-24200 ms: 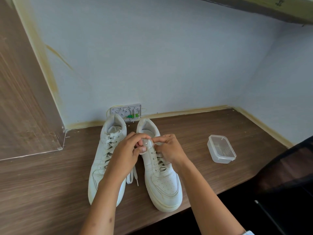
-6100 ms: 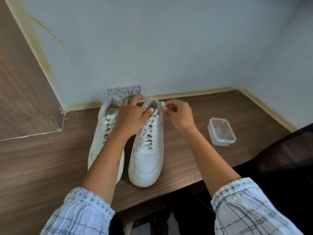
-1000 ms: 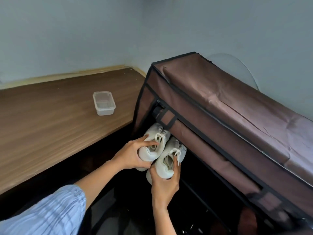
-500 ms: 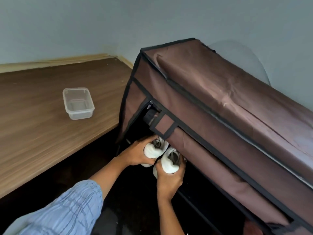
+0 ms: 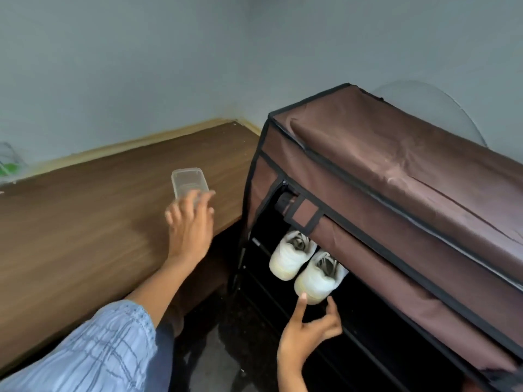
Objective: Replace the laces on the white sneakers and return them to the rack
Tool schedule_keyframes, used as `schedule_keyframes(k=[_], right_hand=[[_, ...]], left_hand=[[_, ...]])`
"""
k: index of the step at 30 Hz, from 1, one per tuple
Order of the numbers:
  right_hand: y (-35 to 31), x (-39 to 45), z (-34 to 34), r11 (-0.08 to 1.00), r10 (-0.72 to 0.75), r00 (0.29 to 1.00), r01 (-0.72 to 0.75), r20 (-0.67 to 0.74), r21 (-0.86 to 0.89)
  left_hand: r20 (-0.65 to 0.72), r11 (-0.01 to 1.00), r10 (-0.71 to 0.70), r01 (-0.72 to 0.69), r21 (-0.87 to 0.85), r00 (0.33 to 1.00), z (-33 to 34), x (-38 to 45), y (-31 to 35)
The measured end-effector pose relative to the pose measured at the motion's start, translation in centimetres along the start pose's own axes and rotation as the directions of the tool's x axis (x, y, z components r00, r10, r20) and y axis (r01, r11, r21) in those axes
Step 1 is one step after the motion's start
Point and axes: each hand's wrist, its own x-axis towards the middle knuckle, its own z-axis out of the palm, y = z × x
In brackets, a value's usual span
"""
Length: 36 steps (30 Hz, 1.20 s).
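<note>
Two white sneakers sit side by side, heels outward, on a shelf of the brown fabric-covered shoe rack (image 5: 396, 176). The left sneaker (image 5: 288, 258) lies further in; the right sneaker (image 5: 318, 281) is nearer. My right hand (image 5: 307, 332) is just below the right sneaker's heel, fingers loose, with the thumb and index tips at the sole edge and nothing held. My left hand (image 5: 191, 222) hovers over the wooden tabletop (image 5: 85, 222), fingers spread and blurred, in front of a clear plastic container (image 5: 188, 183). It holds nothing.
The rack's rolled-up front flap (image 5: 300, 212) hangs above the sneakers. Below the shelf the rack interior is dark. The tabletop meets the grey wall at a yellowish trim. A green-marked object (image 5: 7, 165) shows at the far left edge.
Both hands have let go of the sneakers, which now rest on the rack shelf. My left hand has moved left and up over the table near the container; my right has dropped just below the heel.
</note>
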Motion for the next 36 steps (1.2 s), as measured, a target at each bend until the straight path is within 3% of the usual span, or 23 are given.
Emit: schedule_keyframes(k=[1, 3, 6, 11, 14, 16, 19, 22, 24, 28, 31, 36], right_hand=[[-0.2, -0.6, 0.0, 1.000, 0.018, 1.000, -0.018, 0.026, 0.002], [-0.8, -1.8, -0.1, 1.000, 0.024, 0.994, -0.024, 0.104, 0.002], [-2.1, -2.7, 0.1, 1.000, -0.017, 0.974, 0.019, 0.226, -0.006], [-5.0, -2.8, -0.7, 0.969, -0.236, 0.850, 0.244, 0.471, 0.044], [-5.4, -3.1, -1.3, 0.926, -0.333, 0.723, 0.372, 0.605, 0.065], [-5.5, -3.4, -1.9, 0.933, -0.323, 0.708, 0.351, 0.628, 0.084], [-5.2, -2.9, -3.7, 0.940, -0.324, 0.822, 0.336, 0.468, 0.061], [-3.9, -2.1, -6.3, 0.907, -0.382, 0.869, 0.418, 0.314, -0.052], [-2.0, -1.1, -8.2, 0.920, -0.346, 0.921, 0.371, 0.182, -0.127], [1.8, 1.9, -11.7, 0.929, -0.226, 0.969, 0.184, -0.097, -0.321], [1.6, 4.0, -12.7, 0.919, -0.084, 0.981, 0.008, -0.177, -0.393], [3.0, 9.0, -11.9, 0.868, 0.101, 0.979, -0.173, -0.176, -0.465]], left_hand=[[0.065, 0.989, -0.149, 0.147, 0.028, 0.987, -0.1, 0.8, -0.9], [0.243, 0.946, -0.314, 0.324, 0.000, 0.918, -0.6, 2.0, -2.0], [0.393, 0.878, -0.358, 0.448, -0.167, 0.847, -1.9, 2.6, -2.3], [0.390, 0.908, -0.147, 0.280, -0.311, 0.909, -6.6, -1.0, 1.2], [0.447, 0.921, 0.024, 0.154, -0.357, 0.894, -9.3, -3.9, 4.7], [0.494, 0.930, 0.097, 0.098, -0.354, 0.864, -10.5, -5.4, 7.1], [0.563, 0.907, 0.212, 0.054, -0.418, 0.799, -10.7, -7.2, 10.0], [0.592, 0.877, 0.359, -0.044, -0.479, 0.722, -10.7, -8.1, 12.0], [0.614, 0.875, 0.386, -0.062, -0.481, 0.688, -11.1, -8.0, 12.8], [0.667, 0.837, 0.394, 0.053, -0.545, 0.633, -13.0, -7.3, 12.6], [0.697, 0.842, 0.383, 0.081, -0.533, 0.606, -14.4, -7.5, 11.0], [0.695, 0.842, 0.330, 0.134, -0.523, 0.639, -17.1, -7.9, 7.2]])
